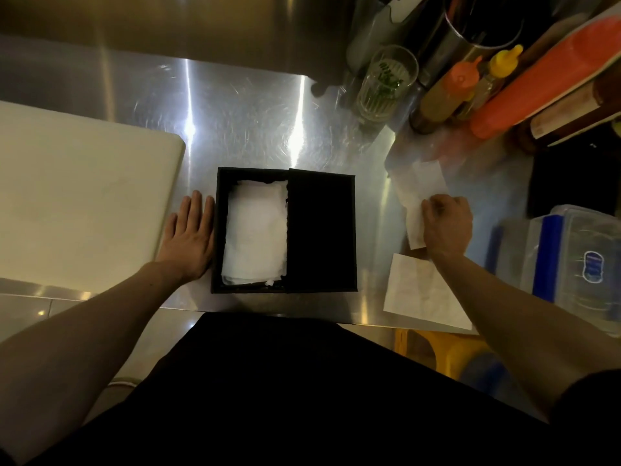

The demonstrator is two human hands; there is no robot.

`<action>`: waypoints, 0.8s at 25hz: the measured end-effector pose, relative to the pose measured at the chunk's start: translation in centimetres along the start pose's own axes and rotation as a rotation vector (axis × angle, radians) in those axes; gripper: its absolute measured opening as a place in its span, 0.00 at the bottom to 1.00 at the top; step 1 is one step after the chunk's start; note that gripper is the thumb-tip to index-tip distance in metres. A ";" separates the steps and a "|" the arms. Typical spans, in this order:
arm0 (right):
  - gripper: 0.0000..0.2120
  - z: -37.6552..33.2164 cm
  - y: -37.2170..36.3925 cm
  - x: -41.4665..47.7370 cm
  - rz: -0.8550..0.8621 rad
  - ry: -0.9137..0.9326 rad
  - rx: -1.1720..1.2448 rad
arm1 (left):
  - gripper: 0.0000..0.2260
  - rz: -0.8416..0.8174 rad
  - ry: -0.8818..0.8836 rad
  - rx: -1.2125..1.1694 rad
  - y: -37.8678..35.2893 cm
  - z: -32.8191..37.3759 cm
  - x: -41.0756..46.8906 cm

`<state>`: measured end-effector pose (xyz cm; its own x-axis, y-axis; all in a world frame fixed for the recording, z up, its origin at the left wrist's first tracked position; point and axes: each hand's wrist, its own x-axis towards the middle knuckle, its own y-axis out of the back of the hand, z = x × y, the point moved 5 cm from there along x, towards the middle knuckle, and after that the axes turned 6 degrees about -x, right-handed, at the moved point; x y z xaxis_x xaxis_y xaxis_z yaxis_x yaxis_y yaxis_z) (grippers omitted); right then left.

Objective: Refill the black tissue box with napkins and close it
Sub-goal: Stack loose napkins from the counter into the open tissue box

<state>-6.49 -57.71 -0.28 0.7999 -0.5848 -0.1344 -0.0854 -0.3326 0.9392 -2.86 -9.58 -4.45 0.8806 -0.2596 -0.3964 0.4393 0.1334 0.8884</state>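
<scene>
The black tissue box (216, 230) sits on the steel counter in front of me. Its sliding lid (321, 230) covers the right half, and white napkins (255, 233) fill the uncovered left half. My left hand (190, 238) lies flat with fingers apart against the box's left wall. To the right of the box, my right hand (447, 225) pinches a white napkin (420, 193) that hangs over the counter. Another napkin (416, 292) lies flat by the counter's front edge, partly under my right forearm.
A white cutting board (80, 203) lies to the left of the box. At the back right stand a glass (386, 82), a metal canister (470, 38) and sauce bottles (524, 92). A clear plastic container (578, 264) with a blue clip sits at the far right.
</scene>
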 end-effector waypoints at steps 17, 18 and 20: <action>0.08 -3.1 1.2 -2.7 0.095 0.013 0.178 | 0.34 -0.003 -0.019 -0.007 0.6 0.7 -0.2; 0.07 -3.9 1.7 -3.0 0.125 0.051 0.204 | 0.35 -0.001 -0.021 -0.012 0.7 0.8 -0.3; 0.07 -5.7 2.8 -3.7 0.187 0.130 0.248 | 0.35 -0.004 -0.016 -0.030 0.8 1.0 -0.4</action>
<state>-6.35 -52.23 4.61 0.8247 -0.5585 0.0898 -0.3670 -0.4075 0.8362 -3.03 -10.36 -3.38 0.8763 -0.2750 -0.3957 0.4477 0.1612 0.8795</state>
